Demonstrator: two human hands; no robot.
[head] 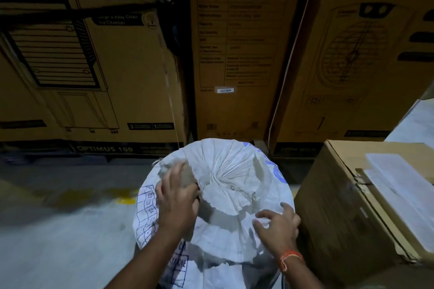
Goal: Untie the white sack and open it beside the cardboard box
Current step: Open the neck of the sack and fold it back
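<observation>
While you stand over the white sack [225, 195], both of your hands are on its top, and the sack sits upright on the grey floor [58, 230] just beside the cardboard box [352, 206], its bulging side close to or touching the box wall; the blur hides which. Your left hand [176, 204] is at the sack's left shoulder with its fingers [173, 173] curled together over a brownish, rumpled lump of material at the gathered mouth; they look closed on it, though the motion blur keeps you from seeing the grip exactly. Just beyond those fingertips the woven cloth fans out in pleats toward a puckered centre, and a loose flap stands up past that centre. Your right hand [279, 225] lies at the sack's near right edge, between the puckered centre and the box, its fingers [265, 214] spread apart and bent, pressing down on the crumpled fabric rather than pinching it. An orange thread band [290, 257] circles that wrist. Under your left palm, blue printed grid marks run down the sack's side. To the outside of your right fingers, the box top carries a white paper sheet [399, 183]. Far beyond both sets of fingertips, tall printed cartons [234, 54] stand in a row.
</observation>
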